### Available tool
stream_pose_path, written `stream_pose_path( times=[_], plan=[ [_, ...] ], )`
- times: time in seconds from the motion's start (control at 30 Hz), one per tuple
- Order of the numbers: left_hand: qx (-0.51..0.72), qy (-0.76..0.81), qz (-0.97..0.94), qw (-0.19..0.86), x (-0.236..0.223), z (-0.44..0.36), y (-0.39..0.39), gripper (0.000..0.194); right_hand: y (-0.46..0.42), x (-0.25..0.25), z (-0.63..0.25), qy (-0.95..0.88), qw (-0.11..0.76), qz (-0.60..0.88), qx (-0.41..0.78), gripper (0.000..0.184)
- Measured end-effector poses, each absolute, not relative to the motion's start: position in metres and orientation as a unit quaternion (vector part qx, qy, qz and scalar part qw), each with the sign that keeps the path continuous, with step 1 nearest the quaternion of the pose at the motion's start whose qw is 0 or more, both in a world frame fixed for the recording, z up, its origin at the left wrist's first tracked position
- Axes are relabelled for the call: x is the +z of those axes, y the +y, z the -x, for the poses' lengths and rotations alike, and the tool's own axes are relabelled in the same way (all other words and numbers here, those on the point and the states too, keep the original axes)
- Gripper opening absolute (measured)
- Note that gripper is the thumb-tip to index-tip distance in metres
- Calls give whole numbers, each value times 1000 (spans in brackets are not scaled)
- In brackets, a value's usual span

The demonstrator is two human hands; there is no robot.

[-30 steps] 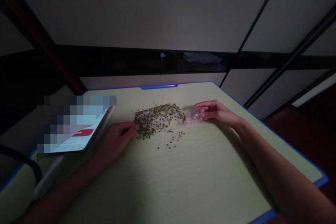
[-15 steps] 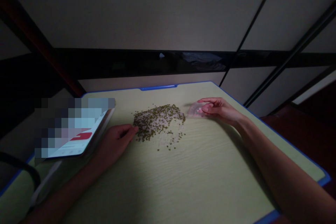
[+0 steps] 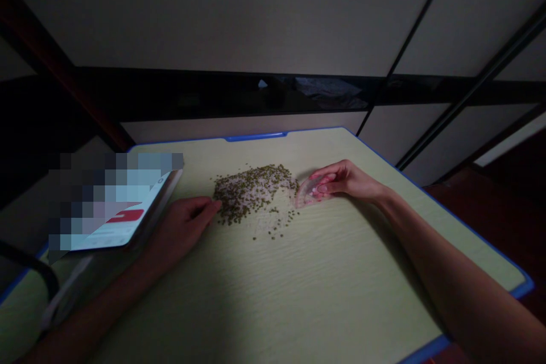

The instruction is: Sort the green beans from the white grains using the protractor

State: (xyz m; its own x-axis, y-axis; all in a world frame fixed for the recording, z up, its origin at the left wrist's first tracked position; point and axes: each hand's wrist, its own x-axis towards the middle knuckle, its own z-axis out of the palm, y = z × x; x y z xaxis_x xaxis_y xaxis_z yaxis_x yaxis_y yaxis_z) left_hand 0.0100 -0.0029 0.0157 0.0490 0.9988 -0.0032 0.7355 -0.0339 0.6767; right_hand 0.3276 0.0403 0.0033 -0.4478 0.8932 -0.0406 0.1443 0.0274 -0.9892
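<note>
A loose pile of small green beans mixed with white rice-like grains (image 3: 251, 190) lies on the table, with a thin scatter trailing off its near right side. My right hand (image 3: 336, 179) pinches a clear plastic protractor (image 3: 306, 192) between thumb and fingers. The protractor's curved edge is right beside the pile's right end. My left hand (image 3: 194, 216) rests on the table with curled fingers, its thumb tip against the pile's left edge. What lies inside those fingers, if anything, is hidden.
The pale table (image 3: 273, 296) has a blue rim. A lit tablet-like screen (image 3: 132, 216), partly pixelated, leans at the left beside my left forearm. A dark curved cable or bar (image 3: 38, 267) is at the far left. Cabinet panels (image 3: 239, 17) stand behind the table.
My right hand has moved left, bringing the protractor up to the pile's right end and tilting it. My left hand stays at the pile's left edge. The camera view has shifted slightly.
</note>
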Motion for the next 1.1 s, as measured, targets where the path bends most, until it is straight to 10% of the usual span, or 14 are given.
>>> stream_pose_path(
  times=[1.1],
  plan=[
    [246, 642, -679, 259, 19, -11, -6, 34, 36, 5, -314, -641, 344, 394, 561, 29]
  ],
)
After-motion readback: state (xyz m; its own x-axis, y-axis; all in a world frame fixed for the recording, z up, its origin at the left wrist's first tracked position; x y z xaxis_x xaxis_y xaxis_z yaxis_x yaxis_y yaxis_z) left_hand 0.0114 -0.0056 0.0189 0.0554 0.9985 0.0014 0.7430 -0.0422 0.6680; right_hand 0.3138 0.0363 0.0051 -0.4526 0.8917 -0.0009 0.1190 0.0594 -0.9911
